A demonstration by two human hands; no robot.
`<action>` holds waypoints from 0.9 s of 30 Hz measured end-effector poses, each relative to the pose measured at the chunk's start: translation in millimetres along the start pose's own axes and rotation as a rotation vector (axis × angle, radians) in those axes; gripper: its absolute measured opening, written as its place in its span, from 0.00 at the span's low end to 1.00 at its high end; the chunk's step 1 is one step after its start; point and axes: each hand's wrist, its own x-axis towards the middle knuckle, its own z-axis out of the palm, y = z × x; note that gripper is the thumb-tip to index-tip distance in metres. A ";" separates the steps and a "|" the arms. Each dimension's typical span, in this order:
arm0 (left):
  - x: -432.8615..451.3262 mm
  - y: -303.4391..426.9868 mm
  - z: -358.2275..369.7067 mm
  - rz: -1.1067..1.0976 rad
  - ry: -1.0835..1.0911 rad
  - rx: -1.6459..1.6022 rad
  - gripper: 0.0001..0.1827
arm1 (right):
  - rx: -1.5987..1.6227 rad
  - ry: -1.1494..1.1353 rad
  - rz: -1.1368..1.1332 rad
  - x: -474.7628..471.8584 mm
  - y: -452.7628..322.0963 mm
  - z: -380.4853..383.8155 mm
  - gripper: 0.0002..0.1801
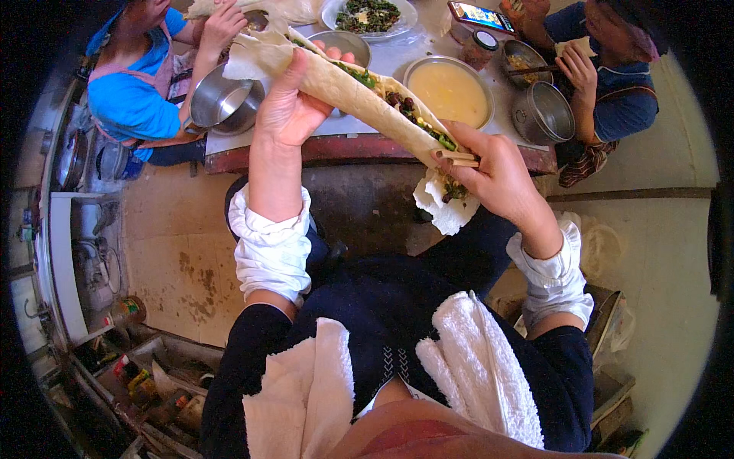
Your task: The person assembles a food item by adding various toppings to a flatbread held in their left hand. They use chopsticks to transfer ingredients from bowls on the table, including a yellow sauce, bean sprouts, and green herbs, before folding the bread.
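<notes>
Both my hands hold a long rolled flatbread (pixel 361 106) above the table's near edge. Its open seam shows chopped greens and dark pieces. My left hand (pixel 292 109) grips the upper left part, with its thumb on the near side and fingertips showing behind. My right hand (pixel 496 166) pinches the lower right part and also holds a pair of chopsticks (pixel 459 159). Below the right hand, a torn flap of the bread (pixel 444 206) hangs down with some filling on it. A steel bowl of yellow soup (pixel 450 92) stands on the table just behind the roll.
A plate of cooked greens (pixel 367 17), a lidded jar (pixel 480 47), a phone (pixel 480 16) and an empty steel pot (pixel 543 113) are on the table (pixel 355 143). Another steel pot (pixel 225 98) is at the left. One person sits on each side, both holding food.
</notes>
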 end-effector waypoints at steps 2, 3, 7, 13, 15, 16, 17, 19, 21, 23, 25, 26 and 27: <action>3.2 -1.5 -1.3 0.006 0.021 0.007 0.26 | -0.010 0.005 -0.018 0.1 0.7 -1.9 0.22; 4.6 -2.1 -1.9 0.012 0.042 0.003 0.23 | -0.009 0.010 -0.035 1.2 0.3 -3.7 0.22; 9.1 -2.4 -0.3 0.029 0.077 0.022 0.21 | -0.084 -0.005 -0.085 5.6 2.9 -10.8 0.20; 17.9 3.2 9.9 0.022 0.120 0.030 0.14 | -0.009 -0.051 -0.093 8.1 -3.1 -24.3 0.18; 21.9 22.8 -5.7 -0.021 0.202 -0.057 0.14 | -0.002 -0.077 -0.127 13.5 -10.7 -28.7 0.16; 25.9 24.9 -3.0 -0.039 0.236 -0.034 0.14 | 0.028 -0.093 -0.142 16.6 -11.2 -32.8 0.16; 29.3 27.3 2.0 -0.056 0.269 -0.010 0.15 | 0.039 -0.140 -0.105 20.2 -10.0 -36.9 0.17; 36.5 31.0 19.3 -0.048 0.298 0.034 0.15 | 0.280 -0.163 -0.066 18.8 -13.0 -44.2 0.18; 38.2 32.8 36.0 -0.008 0.301 0.066 0.16 | 0.355 -0.197 0.010 15.2 -20.7 -54.9 0.19; 38.4 41.3 40.6 -0.058 0.236 0.027 0.17 | 0.386 -0.264 0.025 12.6 -29.2 -70.9 0.17; 37.0 49.2 51.6 -0.125 0.156 -0.012 0.18 | 0.386 -0.309 -0.018 13.4 -35.2 -83.1 0.16; 34.2 46.0 57.6 -0.059 0.273 0.051 0.22 | 0.394 -0.309 -0.032 12.8 -35.8 -84.9 0.15; 32.7 46.4 61.1 -0.062 0.230 0.066 0.24 | 0.412 -0.257 -0.034 11.3 -32.7 -78.0 0.17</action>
